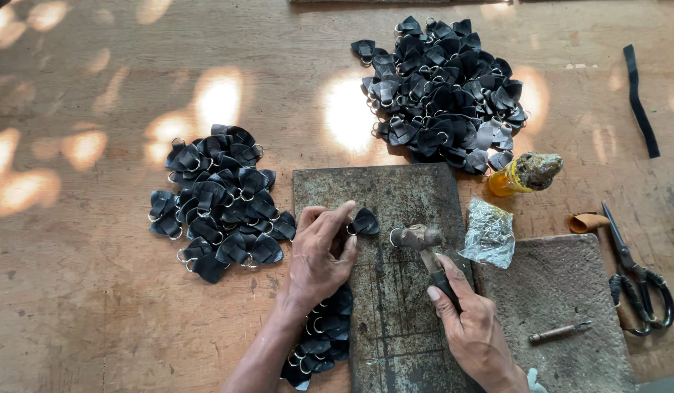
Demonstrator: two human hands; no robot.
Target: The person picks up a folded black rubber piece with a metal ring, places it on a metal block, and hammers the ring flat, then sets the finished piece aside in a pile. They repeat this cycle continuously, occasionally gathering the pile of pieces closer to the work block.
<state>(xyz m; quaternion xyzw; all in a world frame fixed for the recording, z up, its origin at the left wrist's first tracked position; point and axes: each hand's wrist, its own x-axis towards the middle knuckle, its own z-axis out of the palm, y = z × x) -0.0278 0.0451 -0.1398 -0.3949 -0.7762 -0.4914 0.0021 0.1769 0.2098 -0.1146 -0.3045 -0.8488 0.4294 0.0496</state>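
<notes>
Black leather piece (365, 220) pinched in the left hand (321, 255) at frame centre — just left of the hammer (424, 251) head, gripped by the right hand (471, 331), handle running toward lower right.

Showing a worn brown wooden tabletop (89, 306) filling the whole view — scuffed, stained — with dappled patches of sunlight (219, 98) lying bright across its far half.

Both bare forearms enter from the bottom edge of the frame. The left hand (324, 251) sits at lower centre, fingers curled, fingertips pinched together. The right hand (474, 329), lower right of centre, is closed in a fist-like grip, index finger extended.
</notes>
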